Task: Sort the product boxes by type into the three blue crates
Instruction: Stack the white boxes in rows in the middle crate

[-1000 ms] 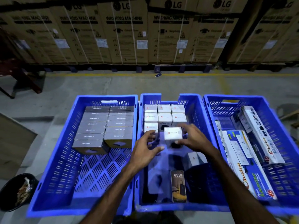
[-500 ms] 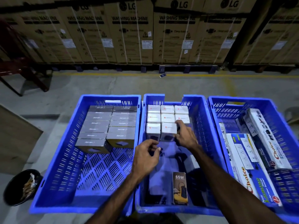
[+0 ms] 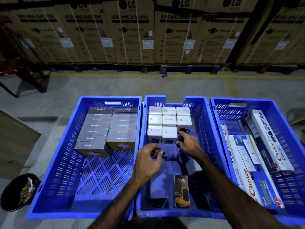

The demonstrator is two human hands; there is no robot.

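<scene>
Two hands hovering inside the middle crate [image 3: 200, 113], neither gripping anything: left grip [image 3: 146, 162] loosely curled and empty, right grip [image 3: 188, 144] relaxed, fingertips just beside the nearest white boxes [image 3: 168, 124]. White boxes standing in rows against the crate's far wall. Lying near the front wall, a dark 65W box [image 3: 181, 190]. Filling the far half of the left crate [image 3: 54, 162], two columns of grey boxes [image 3: 107, 128]. Leaning lengthwise in the right crate [image 3: 219, 109], long Choice boxes [image 3: 247, 167]. All three crates sitting side by side on the floor [image 3: 99, 85].
</scene>
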